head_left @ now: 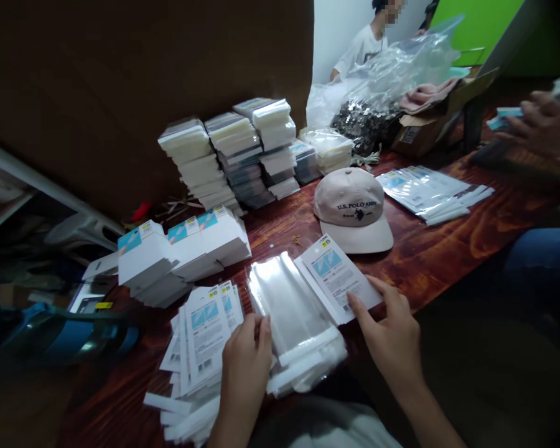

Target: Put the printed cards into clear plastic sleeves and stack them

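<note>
A printed card (336,280) was pinched between the right hand's (394,326) thumb and fingers, against the edge of a pile of clear sleeves (294,305). The left hand (249,351) was curled at the pile's other side (its grip could not be told). Beyond, a cap (350,208) was set on the wooden table (429,267); farther off, pink cloth (427,96) was heaped in a cardboard box (413,137).

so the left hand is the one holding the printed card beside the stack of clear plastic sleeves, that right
No, not the left hand but the right hand: the head view shows it holding the printed card beside the stack of clear plastic sleeves.
</note>
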`<state>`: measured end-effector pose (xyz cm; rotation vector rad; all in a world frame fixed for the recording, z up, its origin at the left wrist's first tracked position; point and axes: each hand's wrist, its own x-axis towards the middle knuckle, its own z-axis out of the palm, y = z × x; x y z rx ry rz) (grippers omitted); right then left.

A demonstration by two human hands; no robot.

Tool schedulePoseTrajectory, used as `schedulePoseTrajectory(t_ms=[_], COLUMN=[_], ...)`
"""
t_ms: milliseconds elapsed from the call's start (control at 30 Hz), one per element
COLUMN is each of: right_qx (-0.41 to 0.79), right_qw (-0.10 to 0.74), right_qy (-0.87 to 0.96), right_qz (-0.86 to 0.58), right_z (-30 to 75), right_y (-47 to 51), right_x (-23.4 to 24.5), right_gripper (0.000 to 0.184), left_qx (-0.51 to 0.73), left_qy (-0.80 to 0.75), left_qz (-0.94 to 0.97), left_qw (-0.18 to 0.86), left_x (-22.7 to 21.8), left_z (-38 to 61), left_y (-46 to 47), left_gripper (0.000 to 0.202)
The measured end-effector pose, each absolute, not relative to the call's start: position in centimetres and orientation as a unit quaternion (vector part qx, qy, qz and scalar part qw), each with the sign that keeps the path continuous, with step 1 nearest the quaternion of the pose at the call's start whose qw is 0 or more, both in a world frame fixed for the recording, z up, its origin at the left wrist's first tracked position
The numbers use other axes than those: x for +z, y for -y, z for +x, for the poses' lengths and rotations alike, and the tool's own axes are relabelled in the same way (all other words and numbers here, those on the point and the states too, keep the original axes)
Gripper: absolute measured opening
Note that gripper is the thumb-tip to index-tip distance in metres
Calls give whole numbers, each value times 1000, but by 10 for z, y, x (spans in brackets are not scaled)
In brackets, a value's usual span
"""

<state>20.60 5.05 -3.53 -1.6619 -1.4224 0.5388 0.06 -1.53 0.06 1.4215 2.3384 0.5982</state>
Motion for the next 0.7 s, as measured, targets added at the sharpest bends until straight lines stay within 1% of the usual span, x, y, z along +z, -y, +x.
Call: schedulePoseTrajectory(t_ms=[133, 200, 267, 333, 367, 433, 467, 600, 700], right_qx=[331, 433, 564, 670, 703, 735, 738, 711, 688], right_qw=[459, 476, 465, 413, 381, 332, 323, 353, 369], right_qy=[482, 421, 354, 316, 313, 327, 334, 351, 389], right_qz=[-669, -639, -583, -530, -513, -493, -490, -496, -489], right_z=[208, 210, 213, 215, 215, 215, 214, 202, 187], right_y=[-44, -41, -35, -28, -24, -18, -15, -12, -15], right_x=[-27, -22, -17, -11, -9, -6, -5, -4, -10], right_gripper=[41, 44, 45, 41, 38, 34, 34, 36, 39], left_qx=[286, 346, 446, 561, 606, 662, 676, 686, 661], left_qy=[-806, -804, -787, -730, -692, -625, -601, -561, -591], left_qz=[498, 460, 373, 262, 217, 144, 116, 30, 16], left_qw=[145, 151, 206, 289, 327, 388, 411, 463, 462], left_x=[3, 6, 11, 17, 19, 24, 27, 35, 32], left_z=[-1, -1, 1, 2, 3, 5, 6, 14, 15], left_y=[22, 25, 27, 26, 26, 24, 24, 27, 32], left_gripper=[35, 37, 36, 34, 33, 31, 30, 25, 32])
